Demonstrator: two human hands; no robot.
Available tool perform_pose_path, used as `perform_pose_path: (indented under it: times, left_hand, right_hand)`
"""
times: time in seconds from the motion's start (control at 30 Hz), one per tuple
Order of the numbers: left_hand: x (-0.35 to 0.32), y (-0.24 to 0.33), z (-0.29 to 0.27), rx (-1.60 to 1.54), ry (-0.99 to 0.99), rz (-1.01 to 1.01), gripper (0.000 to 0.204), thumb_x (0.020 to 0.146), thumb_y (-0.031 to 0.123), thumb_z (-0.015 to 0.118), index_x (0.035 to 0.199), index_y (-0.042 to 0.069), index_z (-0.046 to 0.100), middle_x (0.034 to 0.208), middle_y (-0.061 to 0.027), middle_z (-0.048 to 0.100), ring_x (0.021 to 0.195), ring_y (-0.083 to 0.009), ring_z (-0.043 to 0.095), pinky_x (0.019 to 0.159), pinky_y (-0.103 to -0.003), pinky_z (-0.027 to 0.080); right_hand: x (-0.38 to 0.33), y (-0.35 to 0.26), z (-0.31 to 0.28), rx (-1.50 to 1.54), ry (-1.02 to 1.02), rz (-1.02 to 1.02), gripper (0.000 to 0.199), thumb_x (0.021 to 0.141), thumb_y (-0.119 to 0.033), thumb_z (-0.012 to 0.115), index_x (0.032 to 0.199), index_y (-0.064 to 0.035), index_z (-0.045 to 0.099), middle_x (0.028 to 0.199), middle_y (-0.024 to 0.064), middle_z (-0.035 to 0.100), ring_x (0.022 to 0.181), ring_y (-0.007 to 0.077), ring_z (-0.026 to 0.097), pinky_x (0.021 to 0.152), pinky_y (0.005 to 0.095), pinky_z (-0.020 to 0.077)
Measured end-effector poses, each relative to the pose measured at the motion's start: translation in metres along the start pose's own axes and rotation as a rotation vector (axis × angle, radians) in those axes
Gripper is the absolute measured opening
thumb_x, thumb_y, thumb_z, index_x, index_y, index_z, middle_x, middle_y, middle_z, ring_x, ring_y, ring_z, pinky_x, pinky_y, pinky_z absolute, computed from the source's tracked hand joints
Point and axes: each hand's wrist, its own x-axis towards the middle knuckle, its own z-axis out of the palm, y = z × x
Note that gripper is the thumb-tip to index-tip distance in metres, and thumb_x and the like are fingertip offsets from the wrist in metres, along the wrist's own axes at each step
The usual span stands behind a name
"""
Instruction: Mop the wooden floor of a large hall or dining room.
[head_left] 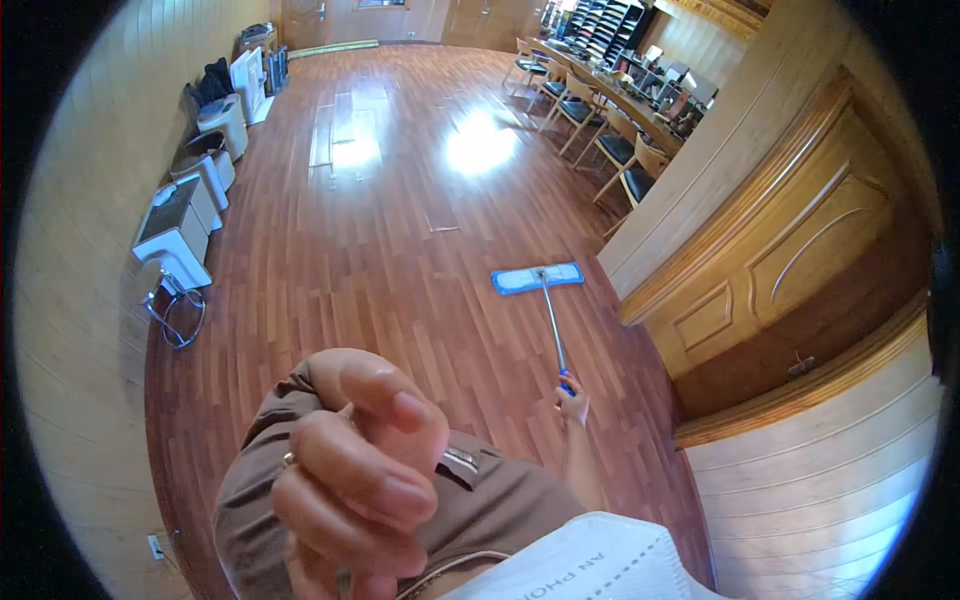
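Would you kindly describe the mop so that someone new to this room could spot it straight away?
Start at the large carved wooden door on the right side of the room and look at the red-brown plank floor just left of it. There lies the mop, its metal pole running back to the right hand. Its flat blue-and-white head is the only blue thing on the floor.

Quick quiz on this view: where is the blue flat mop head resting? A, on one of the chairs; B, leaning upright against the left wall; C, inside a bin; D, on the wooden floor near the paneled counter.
D: the mop head lies flat on the wooden floor, its handle held in the right hand.
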Motion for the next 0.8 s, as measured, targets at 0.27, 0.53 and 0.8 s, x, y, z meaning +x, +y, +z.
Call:
perform_pose_path:
  times: [0.27,0.53,0.8]
  left_hand:
    - [0.000,0.034,0.000,-0.008,-0.092,-0.345,0.020,0.082,0.042,0.065,0.099,0.032,0.067,0.103,0.0068,0.054,0.104,-0.0216,0.047,0.089,-0.048,0.032]
    - [-0.005,-0.017,0.051,-0.399,-0.077,-0.307,0.034,0.092,0.039,0.053,0.124,0.030,0.058,0.121,-0.0039,0.053,0.121,-0.0282,0.047,0.101,-0.056,0.032]
    - [-0.012,-0.011,0.172,-0.454,0.598,-0.043,0.024,0.092,0.051,0.048,0.091,0.034,0.064,0.096,0.0041,0.062,0.090,-0.0187,0.054,0.081,-0.047,0.027]
  right_hand:
    - [-0.010,0.043,-0.024,0.256,0.082,0.239,0.030,0.073,0.004,0.063,0.101,-0.0046,0.071,0.122,0.0000,0.061,0.052,0.0081,0.052,0.043,0.0231,0.0410]
    - [-0.165,0.003,-0.128,0.068,0.083,0.163,0.028,0.073,0.002,0.061,0.100,0.0002,0.069,0.113,0.0012,0.065,0.052,0.0074,0.051,0.047,0.0208,0.0406]
    - [-0.377,-0.071,-0.276,-0.246,0.450,0.220,0.019,0.082,-0.005,0.057,0.097,-0.0012,0.069,0.098,0.0088,0.067,0.069,0.0115,0.057,0.060,0.0274,0.0455]
